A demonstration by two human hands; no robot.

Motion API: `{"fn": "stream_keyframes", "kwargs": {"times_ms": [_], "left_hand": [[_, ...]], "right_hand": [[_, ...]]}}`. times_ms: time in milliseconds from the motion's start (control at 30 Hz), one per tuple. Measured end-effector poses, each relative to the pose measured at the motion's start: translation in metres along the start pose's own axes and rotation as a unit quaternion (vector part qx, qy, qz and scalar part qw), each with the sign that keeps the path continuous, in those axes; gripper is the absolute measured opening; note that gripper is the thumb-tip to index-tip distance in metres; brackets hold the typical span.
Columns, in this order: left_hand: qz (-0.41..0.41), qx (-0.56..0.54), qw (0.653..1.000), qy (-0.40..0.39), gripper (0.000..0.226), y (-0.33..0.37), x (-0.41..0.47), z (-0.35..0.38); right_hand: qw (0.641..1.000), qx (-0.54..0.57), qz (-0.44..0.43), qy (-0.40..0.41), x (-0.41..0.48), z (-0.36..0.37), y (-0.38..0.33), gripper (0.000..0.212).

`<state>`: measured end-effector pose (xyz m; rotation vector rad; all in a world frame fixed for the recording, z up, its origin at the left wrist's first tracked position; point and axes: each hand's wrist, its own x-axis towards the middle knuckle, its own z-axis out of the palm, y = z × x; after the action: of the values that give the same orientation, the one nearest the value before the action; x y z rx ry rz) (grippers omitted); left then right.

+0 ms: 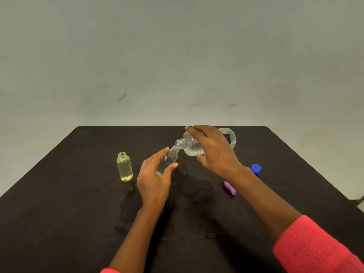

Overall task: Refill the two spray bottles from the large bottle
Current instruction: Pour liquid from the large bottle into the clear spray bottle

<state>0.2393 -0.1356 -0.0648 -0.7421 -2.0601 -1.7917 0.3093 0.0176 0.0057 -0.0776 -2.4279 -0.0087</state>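
Nearest the viewer, two forearms in pink sleeves (315, 247) reaching forward over a dark surface (59, 223) marked with damp patches. Further in, left hand (155, 178) wrapped around a small clear spray bottle (167, 160), uncapped and lifted, long axis tilted with its open neck pointing up and to the right. Immediately beyond, right hand (214, 150) clamped over the top of the large bottle (208, 141), lying almost horizontal, base toward the far right, mouth toward the left and slightly down. The two mouths meeting or all but touching, large bottle's just above the small one's; no stream clearly discernible. Judged step: pouring into the second bottle, dependent on keeping both necks aligned. To the left of the left hand, standing upright and apart, a yellowish spray bottle (124, 167), uncapped and apparently full. On the right, a purple spray top (230, 187) lying flat, and just beyond it a blue cap (256, 168).
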Motion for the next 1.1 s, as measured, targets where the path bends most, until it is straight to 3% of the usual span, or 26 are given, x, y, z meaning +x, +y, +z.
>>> {"fn": "stream_keyframes", "kwargs": {"times_ms": [1100], "left_hand": [[-0.010, 0.005, 1.000, 0.005, 0.047, 0.0035, -0.0009, -0.0016]], "right_hand": [[1.000, -0.009, -0.007, -0.010, 0.0013, -0.0044, -0.0030, 0.076]]}}
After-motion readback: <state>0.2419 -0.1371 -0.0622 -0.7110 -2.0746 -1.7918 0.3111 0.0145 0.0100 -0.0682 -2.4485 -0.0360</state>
